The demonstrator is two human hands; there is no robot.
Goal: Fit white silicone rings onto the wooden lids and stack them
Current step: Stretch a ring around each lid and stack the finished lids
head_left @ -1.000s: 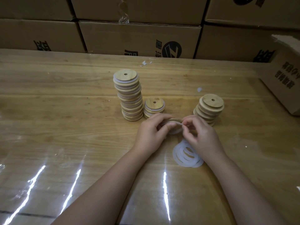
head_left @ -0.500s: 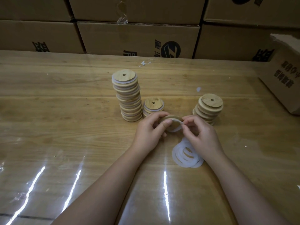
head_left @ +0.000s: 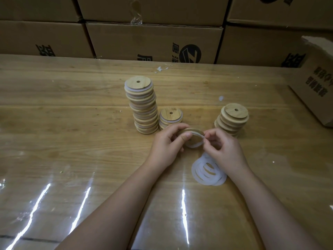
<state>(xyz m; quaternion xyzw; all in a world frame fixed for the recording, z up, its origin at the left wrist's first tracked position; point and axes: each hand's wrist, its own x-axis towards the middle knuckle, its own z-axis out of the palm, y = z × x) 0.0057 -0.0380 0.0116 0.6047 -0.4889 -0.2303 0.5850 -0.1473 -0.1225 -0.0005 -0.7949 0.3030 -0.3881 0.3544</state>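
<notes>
Cardboard boxes (head_left: pixel 153 40) fill the top of the frame behind the wooden surface (head_left: pixel 72 123); at centre the left hand (head_left: pixel 167 143) grips a wooden lid (head_left: pixel 193 131); the right hand (head_left: pixel 227 148) pinches a white silicone ring (head_left: pixel 197 145) against its rim; loose rings (head_left: pixel 207 176) lie just below; a tall lid stack (head_left: pixel 142 109) stands above left.

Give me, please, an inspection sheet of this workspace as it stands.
Surface: wooden table under glossy clear film, with glare streaks near the front edge.
Job's things: tall ringed stack, short ringed stack beside it, bare-lid stack at right, loose rings by the right wrist.
Clutter: white scraps on the far tabletop.
Hands: left hand grips a wooden lid; right hand pinches a white ring against it.
Cables: nothing seen.
Surroundings: cardboard boxes behind the table; another box at right.
</notes>
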